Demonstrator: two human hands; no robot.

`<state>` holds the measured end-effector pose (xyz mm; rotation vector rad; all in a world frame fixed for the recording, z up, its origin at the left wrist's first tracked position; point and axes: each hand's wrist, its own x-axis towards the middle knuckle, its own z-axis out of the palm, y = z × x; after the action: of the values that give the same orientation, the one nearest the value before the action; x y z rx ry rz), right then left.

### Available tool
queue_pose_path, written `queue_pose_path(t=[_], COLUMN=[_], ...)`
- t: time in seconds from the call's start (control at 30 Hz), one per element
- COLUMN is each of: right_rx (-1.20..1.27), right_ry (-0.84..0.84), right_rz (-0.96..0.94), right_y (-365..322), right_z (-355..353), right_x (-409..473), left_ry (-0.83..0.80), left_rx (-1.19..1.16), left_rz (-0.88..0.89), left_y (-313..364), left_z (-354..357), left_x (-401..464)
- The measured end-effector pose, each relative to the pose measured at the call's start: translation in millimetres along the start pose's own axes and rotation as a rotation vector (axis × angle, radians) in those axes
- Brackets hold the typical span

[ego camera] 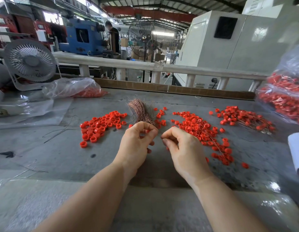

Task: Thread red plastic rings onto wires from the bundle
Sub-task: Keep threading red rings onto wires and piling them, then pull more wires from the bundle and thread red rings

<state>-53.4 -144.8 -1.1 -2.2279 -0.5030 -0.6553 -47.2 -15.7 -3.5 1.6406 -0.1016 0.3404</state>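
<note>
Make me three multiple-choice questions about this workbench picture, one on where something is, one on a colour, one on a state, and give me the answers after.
1. Where does the wire bundle lie?
A. Just beyond the left hand
B. Inside the plastic bag at far right
C. Under the white desk fan

2. What colour are the plastic rings spread on the table?
A. Blue
B. Red
C. White

3. How are the hands held?
A. Flat, palms down on the table
B. Both gripping the fan
C. Fingers pinched, close together above the table

Answers: 1 A, the coppery bundle fans out on the table right past the left hand's knuckles. 2 B, every loose ring is red. 3 C, the right hand and the left hand each curl thumb to fingertips, nearly meeting.
</note>
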Motion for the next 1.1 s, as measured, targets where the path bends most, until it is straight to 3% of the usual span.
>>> queue_pose_path(t=[0.23, 0.4, 0.73, 0.97, 1.1], right_rx=[-0.033, -0.045, -0.182, -0.108, 0.011], right_ry=[-0.001, -0.003, 0.048, 0.236, 0.357], right_rz=[-0.014, -0.021, 0.040, 0.078, 0.125], right_y=[-1.4, -1.5, 7.0, 7.4, 7.1], right_z=[1.4, 0.6, -0.2, -3.8, -6.4], right_x=[1.7, 0.5, -0.2, 2.0, 3.5], left_ry=[0.056, 0.086, 0.295, 0.238, 0.116], left_rx=[0.215, 0.235, -0.076, -0.064, 0.120], left_rz=[0.063, 0.062, -0.046, -0.096, -0.064], left_y=[-0.7, -2.4, -1.8, -2.7, -6.7], left_z=[-0.1, 0.3, -6.3, -5.4, -3.5], left_x=[3.0, 3.1, 5.9, 4.3, 3.3])
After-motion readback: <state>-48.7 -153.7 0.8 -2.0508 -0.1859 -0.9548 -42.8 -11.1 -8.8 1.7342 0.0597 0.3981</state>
